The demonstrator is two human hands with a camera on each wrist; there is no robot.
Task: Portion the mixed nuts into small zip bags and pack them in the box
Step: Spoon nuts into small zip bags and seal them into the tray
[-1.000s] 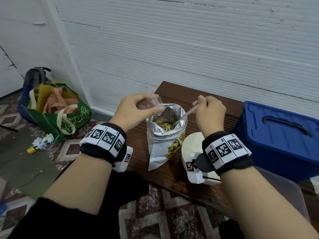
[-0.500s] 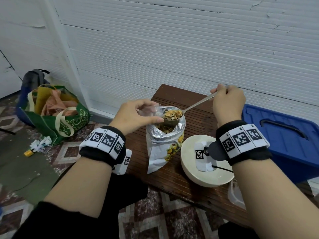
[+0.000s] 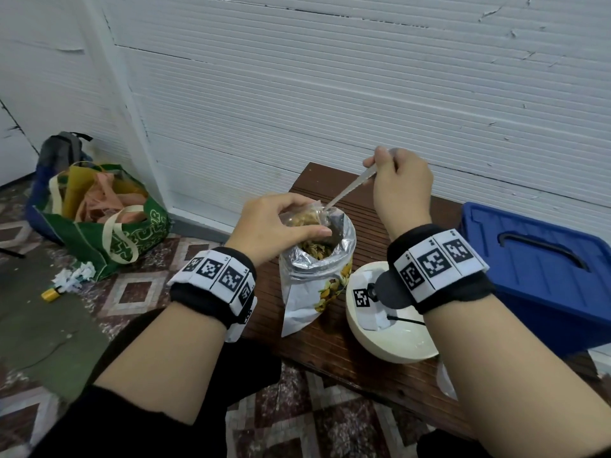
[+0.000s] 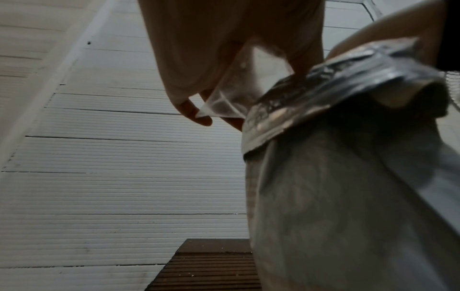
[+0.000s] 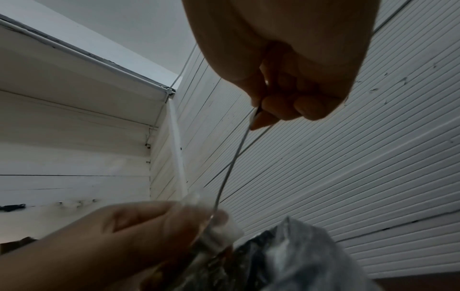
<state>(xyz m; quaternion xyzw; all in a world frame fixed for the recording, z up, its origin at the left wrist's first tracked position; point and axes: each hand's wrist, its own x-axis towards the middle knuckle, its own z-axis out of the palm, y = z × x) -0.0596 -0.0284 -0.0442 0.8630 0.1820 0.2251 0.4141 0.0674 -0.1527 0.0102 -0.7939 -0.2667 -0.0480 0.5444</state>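
Observation:
A silver foil bag of mixed nuts [image 3: 315,276] stands open on the brown wooden bench [image 3: 363,206]. My left hand [image 3: 274,223] pinches a small clear zip bag [image 3: 307,217] over the foil bag's mouth; nuts show inside it. My right hand [image 3: 398,183] grips the handle of a metal spoon [image 3: 350,190], tilted steeply down with its bowl inside the zip bag. The left wrist view shows the zip bag [image 4: 224,104] between my fingers beside the foil bag [image 4: 348,177]. From the right wrist, the spoon [image 5: 234,161] runs down into the zip bag [image 5: 216,226].
A white bowl [image 3: 396,345] sits right of the foil bag, under my right wrist. A blue lidded box [image 3: 542,279] stands at the bench's right end. On the tiled floor at left are a green tote bag [image 3: 109,223], a grey backpack [image 3: 62,150] and paper scraps.
The spoon came up out of the foil bag loaded with nuts, then tipped steeply into the zip bag. My right hand rose and moved away from me. The left hand stayed put.

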